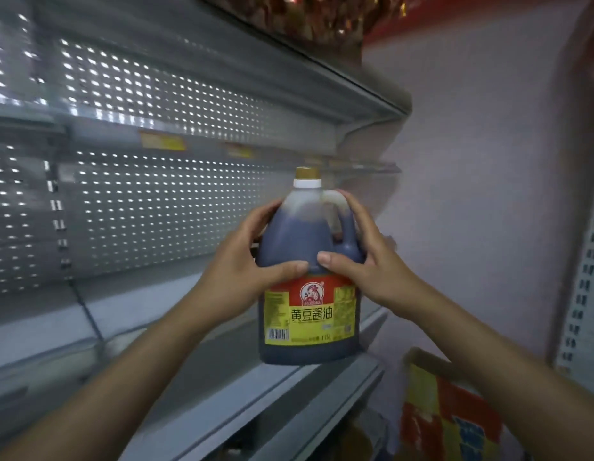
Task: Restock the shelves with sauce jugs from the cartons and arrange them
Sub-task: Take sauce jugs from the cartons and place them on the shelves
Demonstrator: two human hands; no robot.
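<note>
Both hands hold one sauce jug [308, 271] up in the air: the left hand [245, 264] wraps its left side and the right hand [365, 261] wraps the handle side, thumbs nearly meeting in front. It hangs just above the front edge of the shelf [129, 314], near the right end. That shelf looks bare, so the job seems only begun, with a carton [455, 414] waiting low on the right.

Left hand [244, 261] and right hand [365, 261] grip upright sauce jug [308, 294] above shelf [242, 387].
</note>
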